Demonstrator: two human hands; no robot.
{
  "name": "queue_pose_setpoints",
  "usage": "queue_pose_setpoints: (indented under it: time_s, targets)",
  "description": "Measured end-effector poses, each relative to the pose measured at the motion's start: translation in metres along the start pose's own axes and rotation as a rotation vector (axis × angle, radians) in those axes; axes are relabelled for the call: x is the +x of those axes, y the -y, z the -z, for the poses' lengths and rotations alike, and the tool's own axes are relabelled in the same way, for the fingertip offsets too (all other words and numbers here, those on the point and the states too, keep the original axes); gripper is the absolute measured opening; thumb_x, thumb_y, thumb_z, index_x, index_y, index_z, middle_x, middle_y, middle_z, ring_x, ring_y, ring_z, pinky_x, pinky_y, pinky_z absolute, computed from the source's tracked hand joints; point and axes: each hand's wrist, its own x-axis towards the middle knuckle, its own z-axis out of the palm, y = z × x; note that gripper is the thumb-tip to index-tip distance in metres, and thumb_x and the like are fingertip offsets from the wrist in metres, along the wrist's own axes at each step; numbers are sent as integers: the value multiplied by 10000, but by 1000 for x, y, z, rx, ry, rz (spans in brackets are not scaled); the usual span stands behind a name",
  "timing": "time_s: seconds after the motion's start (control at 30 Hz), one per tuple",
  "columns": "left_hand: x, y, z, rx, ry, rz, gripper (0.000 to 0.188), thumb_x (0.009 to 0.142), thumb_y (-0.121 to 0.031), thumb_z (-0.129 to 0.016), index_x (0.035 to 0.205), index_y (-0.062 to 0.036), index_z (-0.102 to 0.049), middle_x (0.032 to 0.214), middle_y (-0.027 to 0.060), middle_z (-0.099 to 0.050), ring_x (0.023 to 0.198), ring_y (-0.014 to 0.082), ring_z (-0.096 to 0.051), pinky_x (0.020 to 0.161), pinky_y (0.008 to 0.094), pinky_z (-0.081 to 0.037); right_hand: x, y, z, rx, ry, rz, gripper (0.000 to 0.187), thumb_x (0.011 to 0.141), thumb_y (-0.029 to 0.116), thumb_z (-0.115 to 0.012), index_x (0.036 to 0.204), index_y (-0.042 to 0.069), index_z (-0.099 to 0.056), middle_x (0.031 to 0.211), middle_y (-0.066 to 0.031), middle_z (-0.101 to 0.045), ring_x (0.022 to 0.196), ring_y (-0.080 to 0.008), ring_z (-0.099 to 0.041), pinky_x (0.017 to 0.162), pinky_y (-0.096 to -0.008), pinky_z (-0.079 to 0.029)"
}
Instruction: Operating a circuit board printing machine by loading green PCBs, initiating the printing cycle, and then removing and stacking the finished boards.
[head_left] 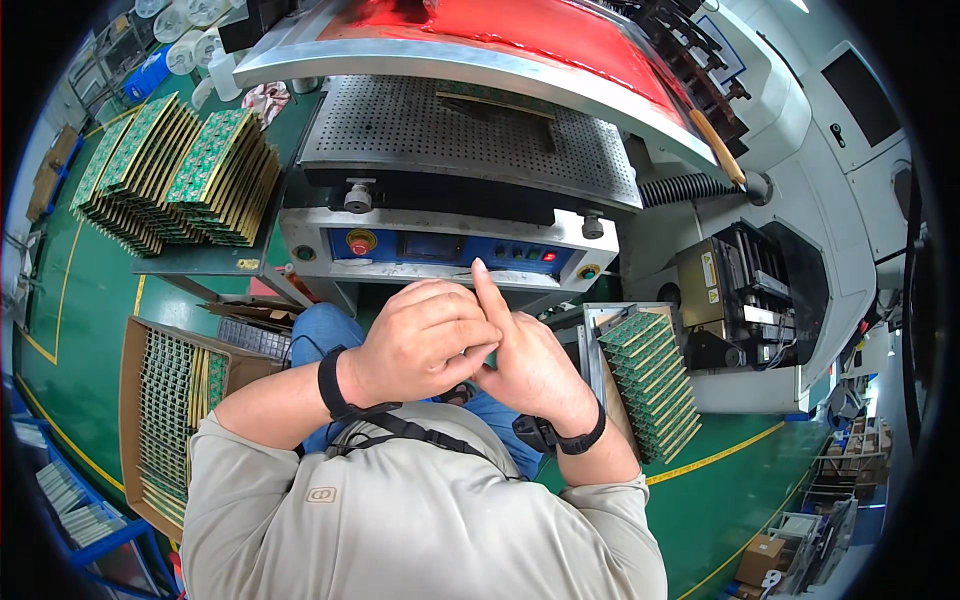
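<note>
The left hand [428, 332] curls against the right hand [533, 368], whether either grips anything I can't tell, and the green boards [648, 385] stand rightward, nearer the right one, their row running front-to-back.

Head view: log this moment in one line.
left hand: touching right hand; right hand: one finger extended; panel: beyond hands; boards: stacked left and right; frame: above perforated plate

I'm watching remotely through one head-worn fisheye, which is looking steeply down past the wearer's shirt [420, 530]; the left hand [425, 335] and right hand [530, 362] are showing close, mid-view, the perforated bed [400, 125] sitting farther off.
</note>
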Motion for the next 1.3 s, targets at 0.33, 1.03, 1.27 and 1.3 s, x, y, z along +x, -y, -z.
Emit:
queue_pose_setpoints:
  time_s: [0.33, 1.03, 1.27, 1.3]
  targets:
    - [-1, 4, 3, 8, 41, -66, 289, 707, -14, -842, 975, -72, -751, 967, 66, -728, 940, 282, -728, 836, 412, -595, 0, -2, 1, 8, 18, -1, 1060, 827, 72, -751, 1664, -26, -109, 1001, -258, -729, 936, -438, -724, 873, -489, -583]
    - [0, 3, 4, 3, -51, -7, 233, 727, 52, -810, 917, -41, -711, 916, 99, -743, 859, 287, -762, 766, 373, -627, 7, -5, -6, -205, -115, 65, 1037, 784, 45, -765, 1642, -63, -193, 886, -167, -719, 844, -365, -724, 859, -463, -562]
    - [0, 3, 1, 39, -35, 40, 239, 716, 58, -804, 910, -36, -702, 900, 106, -738, 845, 280, -761, 756, 366, -627, 7, -7, -12, -287, -117, 20, 1023, 778, 54, -768, 1633, -71, -220, 875, -150, -717, 834, -344, -715, 867, -457, -550]
    - [0, 3, 0, 38, -35, 40, 239, 716, 58, -804, 910, -36, -702, 900, 106, -738, 845, 280, -761, 756, 366, -627, 7, -7, -12, -293, -109, 8, 1020, 776, 54, -768, 1632, -71, -227, 876, -149, -717, 835, -342, -713, 870, -456, -548]
